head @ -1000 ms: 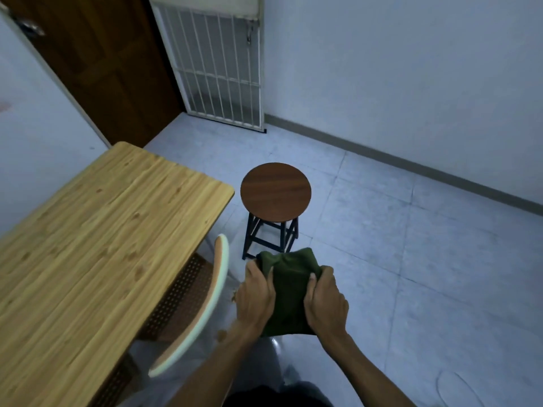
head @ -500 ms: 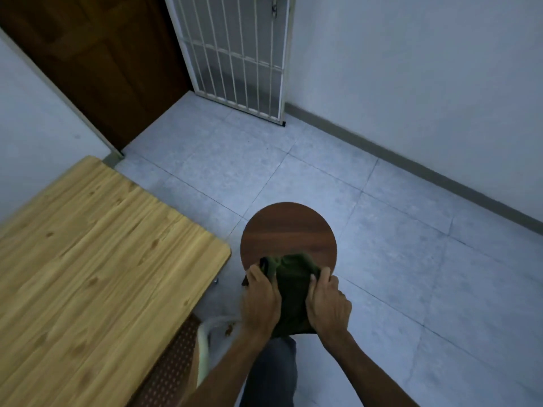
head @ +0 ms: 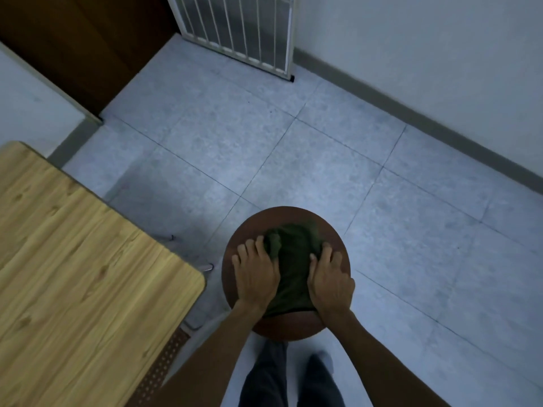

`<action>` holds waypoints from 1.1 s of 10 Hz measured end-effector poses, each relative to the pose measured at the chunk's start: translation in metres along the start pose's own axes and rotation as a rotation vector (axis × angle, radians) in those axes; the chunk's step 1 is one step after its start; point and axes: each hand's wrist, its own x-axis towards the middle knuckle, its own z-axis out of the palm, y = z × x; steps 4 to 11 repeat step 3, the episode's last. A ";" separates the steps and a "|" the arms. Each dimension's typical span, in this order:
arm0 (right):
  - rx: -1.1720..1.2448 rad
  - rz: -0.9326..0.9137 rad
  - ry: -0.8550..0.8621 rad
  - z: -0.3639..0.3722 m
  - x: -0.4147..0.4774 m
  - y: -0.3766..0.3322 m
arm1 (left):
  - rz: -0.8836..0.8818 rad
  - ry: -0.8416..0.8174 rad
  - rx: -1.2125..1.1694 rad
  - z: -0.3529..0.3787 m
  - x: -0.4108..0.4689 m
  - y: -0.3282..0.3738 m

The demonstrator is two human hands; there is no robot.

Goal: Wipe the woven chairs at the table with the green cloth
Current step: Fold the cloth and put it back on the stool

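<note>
The green cloth (head: 291, 259) lies bunched on the round dark-wood stool seat (head: 332, 239). My left hand (head: 255, 274) presses on the cloth's left side, fingers spread over cloth and seat. My right hand (head: 330, 282) grips the cloth's right side. Just a strip of a woven chair (head: 160, 368) shows at the table's near edge, left of my left forearm; the rest of it is hidden under the table.
The light wooden table (head: 73, 274) fills the left. Grey tiled floor (head: 293, 157) spreads ahead. A white barred gate (head: 241, 30) and a dark wooden door (head: 82, 45) stand at the back. A white wall (head: 440, 54) runs along the right. My legs are below the stool.
I have stepped forward to the stool. Both hands have brought the cloth down from the air onto the stool seat. The woven chair has slid nearly out of view.
</note>
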 end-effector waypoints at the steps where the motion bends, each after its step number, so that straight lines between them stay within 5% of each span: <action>1: 0.005 -0.015 -0.082 -0.012 -0.002 0.004 | -0.009 -0.040 0.056 -0.012 -0.004 0.002; 3: -0.090 -0.092 -0.277 -0.051 0.005 0.012 | -0.038 -0.190 0.057 -0.052 -0.026 -0.001; 11: -0.090 -0.092 -0.277 -0.051 0.005 0.012 | -0.038 -0.190 0.057 -0.052 -0.026 -0.001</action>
